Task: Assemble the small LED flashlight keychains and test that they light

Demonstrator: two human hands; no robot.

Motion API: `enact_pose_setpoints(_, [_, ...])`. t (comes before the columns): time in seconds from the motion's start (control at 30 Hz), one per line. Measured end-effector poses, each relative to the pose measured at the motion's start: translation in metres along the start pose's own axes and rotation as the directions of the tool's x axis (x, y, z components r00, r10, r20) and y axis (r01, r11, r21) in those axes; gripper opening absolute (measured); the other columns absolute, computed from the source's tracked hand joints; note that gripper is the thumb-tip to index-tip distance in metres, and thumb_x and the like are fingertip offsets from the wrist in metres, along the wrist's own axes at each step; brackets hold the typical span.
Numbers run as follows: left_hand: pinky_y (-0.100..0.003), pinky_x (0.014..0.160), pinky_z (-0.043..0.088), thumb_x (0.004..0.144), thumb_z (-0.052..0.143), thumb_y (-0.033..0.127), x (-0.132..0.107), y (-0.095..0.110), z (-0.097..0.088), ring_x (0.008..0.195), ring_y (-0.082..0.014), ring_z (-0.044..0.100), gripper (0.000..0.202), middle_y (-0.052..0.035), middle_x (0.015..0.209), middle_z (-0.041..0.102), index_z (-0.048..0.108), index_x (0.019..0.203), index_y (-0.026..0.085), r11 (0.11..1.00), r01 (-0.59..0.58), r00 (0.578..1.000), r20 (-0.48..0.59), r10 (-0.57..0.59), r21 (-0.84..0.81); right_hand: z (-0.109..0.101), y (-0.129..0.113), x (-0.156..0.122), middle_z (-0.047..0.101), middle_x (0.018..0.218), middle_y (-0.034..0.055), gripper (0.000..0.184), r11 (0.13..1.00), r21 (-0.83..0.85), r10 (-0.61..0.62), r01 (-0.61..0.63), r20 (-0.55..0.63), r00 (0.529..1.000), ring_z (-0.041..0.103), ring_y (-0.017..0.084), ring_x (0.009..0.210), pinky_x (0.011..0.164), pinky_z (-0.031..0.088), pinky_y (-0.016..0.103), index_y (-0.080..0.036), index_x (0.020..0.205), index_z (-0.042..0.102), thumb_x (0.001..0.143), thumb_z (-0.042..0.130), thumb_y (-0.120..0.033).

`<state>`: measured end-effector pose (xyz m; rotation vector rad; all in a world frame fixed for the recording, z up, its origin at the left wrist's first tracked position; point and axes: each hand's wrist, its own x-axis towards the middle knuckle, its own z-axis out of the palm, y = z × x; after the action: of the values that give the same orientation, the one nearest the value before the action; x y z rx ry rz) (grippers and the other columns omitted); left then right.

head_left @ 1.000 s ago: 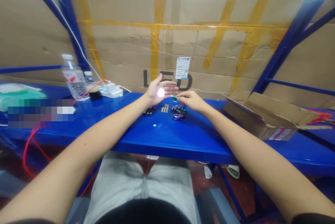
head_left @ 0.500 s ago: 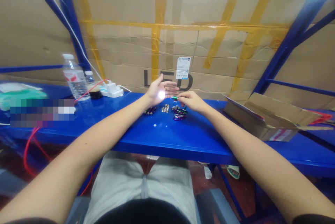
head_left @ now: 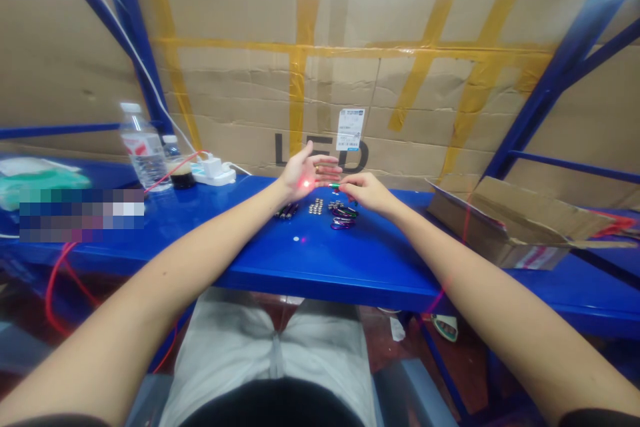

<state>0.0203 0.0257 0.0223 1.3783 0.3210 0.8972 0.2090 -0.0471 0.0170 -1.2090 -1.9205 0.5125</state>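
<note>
Head camera shows me, remotely, the right hand (head_left: 367,191) pinching a green penlight (head_left: 334,186) above the blue table (head_left: 320,270); the left hand (head_left: 302,172) faces it, fingers loose and outstretched, a red glow (head_left: 307,184) on its palm; silver discs (head_left: 315,206) lie below.

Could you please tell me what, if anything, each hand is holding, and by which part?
The right hand pinches a small green tube near one end, its free end towards the open left hand, which holds nothing.

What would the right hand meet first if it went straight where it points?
Probably the open left hand, which the green tube in the right hand points toward; depth is unclear.
</note>
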Motion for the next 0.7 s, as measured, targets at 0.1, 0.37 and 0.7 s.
enact_pose_setpoints(0.1, [-0.05,0.098,0.05,0.091,0.031,0.073,-0.0002,0.0001,0.0002,0.108,-0.0344,0.07,0.077,-0.0192,0.107,0.076,0.07,0.117,0.013,1.0,-0.003,1.0,-0.008,0.003,-0.003,0.0002,0.0012,0.0004,0.051,0.054,-0.0016,0.023,1.0,0.001,-0.003,0.003,-0.015,1.0,0.044,0.013,0.054,0.053,0.031,0.028,-0.015,0.069,0.065,0.078,0.056,-0.034])
enact_pose_setpoints(0.37, [-0.048,0.098,0.05,0.091,0.031,0.073,0.0001,-0.0004,-0.0002,0.108,-0.0337,0.07,0.075,-0.0186,0.106,0.076,0.072,0.114,0.013,1.0,-0.005,1.0,-0.004,0.005,0.002,0.0002,0.0027,0.0011,0.05,0.054,-0.0016,0.023,1.0,0.005,-0.002,0.002,-0.026,1.0,0.043,0.013,0.054,0.054,0.032,0.029,-0.016,0.069,0.065,0.077,0.056,-0.035])
enact_pose_setpoints(0.7, [-0.048,0.097,0.05,0.089,0.034,0.075,0.0003,-0.0004,-0.001,0.109,-0.0344,0.069,0.075,-0.0191,0.107,0.076,0.073,0.107,0.014,0.999,-0.019,1.0,0.003,0.019,0.038,-0.0004,0.0007,0.0003,0.052,0.055,-0.0004,0.024,1.0,-0.005,-0.019,0.018,-0.024,1.0,0.045,0.013,0.055,0.055,0.033,0.029,-0.016,0.065,0.063,0.078,0.056,-0.035])
